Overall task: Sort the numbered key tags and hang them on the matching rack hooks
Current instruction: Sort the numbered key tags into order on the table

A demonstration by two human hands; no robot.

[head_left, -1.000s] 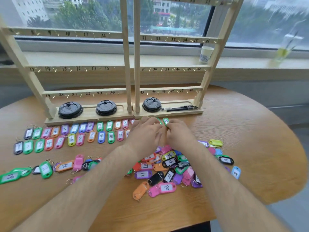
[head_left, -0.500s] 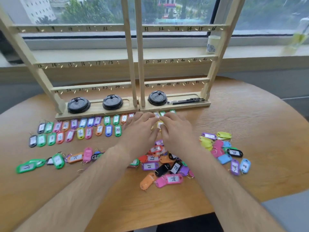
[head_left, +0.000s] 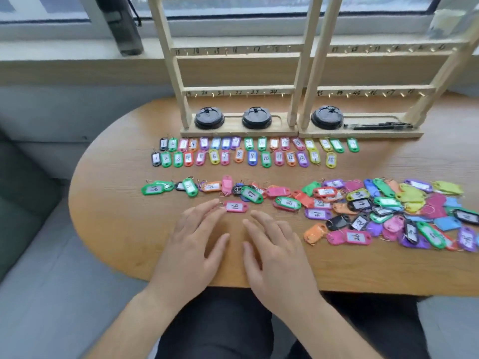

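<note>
1. The left hand [head_left: 199,237] and right hand [head_left: 277,244] rest flat, fingers straight, holding nothing.
2. The pink tag 16 [head_left: 236,206] lies at their 12 o'clock, just beyond the left hand.
3. Best to pinch its body and lay it at 3 o'clock of yellow tag 15 [head_left: 331,159].

Rounded wooden desk [head_left: 108,229] is set below a window [head_left: 233,6]; lit by daylight. Dark bottle [head_left: 124,27] is stood on the sill [head_left: 64,50]. Grey floor [head_left: 51,294], dark green seat [head_left: 20,203] at left.
</note>
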